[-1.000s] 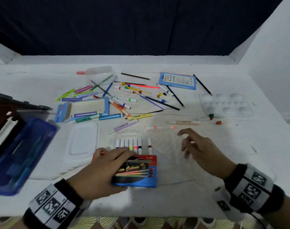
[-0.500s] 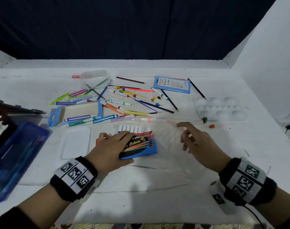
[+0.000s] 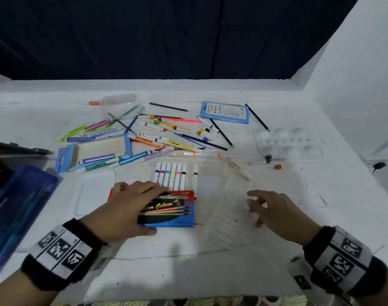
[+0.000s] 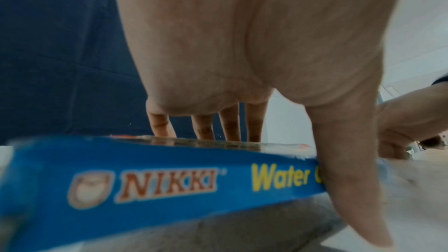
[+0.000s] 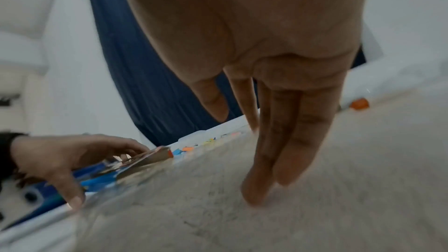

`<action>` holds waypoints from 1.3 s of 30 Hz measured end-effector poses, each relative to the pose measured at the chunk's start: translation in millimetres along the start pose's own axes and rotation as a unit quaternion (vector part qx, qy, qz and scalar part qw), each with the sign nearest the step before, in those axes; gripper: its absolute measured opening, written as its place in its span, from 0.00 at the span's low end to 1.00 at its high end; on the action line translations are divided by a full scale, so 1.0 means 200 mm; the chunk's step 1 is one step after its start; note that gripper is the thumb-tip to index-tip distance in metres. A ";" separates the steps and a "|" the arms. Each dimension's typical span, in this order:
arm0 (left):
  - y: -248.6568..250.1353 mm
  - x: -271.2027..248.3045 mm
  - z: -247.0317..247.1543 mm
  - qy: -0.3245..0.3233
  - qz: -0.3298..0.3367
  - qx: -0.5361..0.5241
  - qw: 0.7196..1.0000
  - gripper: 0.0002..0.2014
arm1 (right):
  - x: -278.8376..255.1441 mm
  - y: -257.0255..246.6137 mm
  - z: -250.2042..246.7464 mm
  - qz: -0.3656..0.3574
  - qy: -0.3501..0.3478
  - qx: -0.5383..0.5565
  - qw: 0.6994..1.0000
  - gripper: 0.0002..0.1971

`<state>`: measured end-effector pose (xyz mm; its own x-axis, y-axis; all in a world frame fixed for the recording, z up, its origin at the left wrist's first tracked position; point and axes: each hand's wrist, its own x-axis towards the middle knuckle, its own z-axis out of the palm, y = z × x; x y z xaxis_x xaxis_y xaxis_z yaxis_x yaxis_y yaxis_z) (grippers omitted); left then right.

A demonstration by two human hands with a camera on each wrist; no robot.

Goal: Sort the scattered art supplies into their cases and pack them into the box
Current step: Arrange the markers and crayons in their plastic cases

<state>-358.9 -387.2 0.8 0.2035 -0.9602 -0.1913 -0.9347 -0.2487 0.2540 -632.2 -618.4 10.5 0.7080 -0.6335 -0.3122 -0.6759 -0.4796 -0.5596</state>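
Head view: the flat blue-and-red cardboard marker case (image 3: 166,208) is gripped by the left hand (image 3: 124,208), thumb on its near edge, with white markers (image 3: 171,175) protruding from its far end. The right hand (image 3: 274,214) is held relaxed, empty, over a clear plastic sleeve (image 3: 232,195). If the case is tilted, the markers may be spilled.

Black fabric wristband (image 3: 62,255) w/ white panel of black square-code markers is worn on left wrist; matching band (image 3: 343,261) on right. Hands are bare, no sleeves seen.
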 end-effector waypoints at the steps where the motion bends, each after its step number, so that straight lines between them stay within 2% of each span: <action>1: -0.01 -0.03 0.00 -0.009 0.000 -0.001 1.000 0.45 | -0.02 -0.01 0.00 -0.016 -0.002 -0.070 0.997 0.14; 4: -0.03 -0.07 0.01 -0.031 0.002 -0.008 0.999 0.47 | -0.05 -0.06 0.00 -0.078 -0.008 -0.202 0.976 0.16; 6: -0.03 -0.07 0.02 -0.030 0.007 -0.006 1.000 0.48 | -0.04 -0.11 0.00 -0.152 -0.017 -0.246 0.957 0.27; 9: -0.01 -0.08 0.03 -0.026 0.012 0.003 1.000 0.47 | -0.01 -0.14 0.02 -0.252 -0.057 -0.332 0.907 0.46; 10: -0.01 -0.08 0.03 -0.024 0.013 0.005 1.000 0.46 | 0.01 -0.14 0.03 -0.270 -0.076 -0.356 0.892 0.48; 12: 0.01 -0.10 0.04 -0.020 0.017 0.013 1.000 0.43 | 0.03 -0.15 0.04 -0.271 -0.118 -0.375 0.878 0.46; 14: 0.03 -0.11 0.04 -0.026 0.013 0.024 0.999 0.41 | 0.04 -0.15 0.04 -0.253 -0.143 -0.382 0.877 0.43; 20: 0.04 -0.13 0.03 -0.052 -0.011 0.051 0.997 0.43 | -0.04 -0.17 0.06 -0.263 -0.101 -0.373 0.884 0.42; 25: 0.02 -0.15 0.04 -0.066 -0.012 0.048 0.997 0.43 | -0.03 -0.20 0.11 -0.245 -0.117 -0.359 0.893 0.39; 32: 0.06 -0.11 0.03 -0.065 -0.023 0.065 0.996 0.41 | 0.07 -0.19 0.13 -0.256 -0.101 -0.333 0.902 0.40; 37: 0.09 -0.09 -0.01 -0.072 -0.023 0.045 0.996 0.43 | 0.09 -0.18 0.12 -0.261 -0.102 -0.315 0.907 0.42; 39: 0.13 -0.07 -0.03 -0.061 -0.026 0.020 0.998 0.42 | 0.08 -0.18 0.09 -0.259 -0.085 -0.287 0.918 0.41</action>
<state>-383.6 -380.9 15.5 0.2184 -0.9228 -0.3173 -0.9348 -0.2912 0.2034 -593.8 -600.9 11.9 0.9538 -0.1495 -0.2605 -0.2015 -0.9617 -0.1859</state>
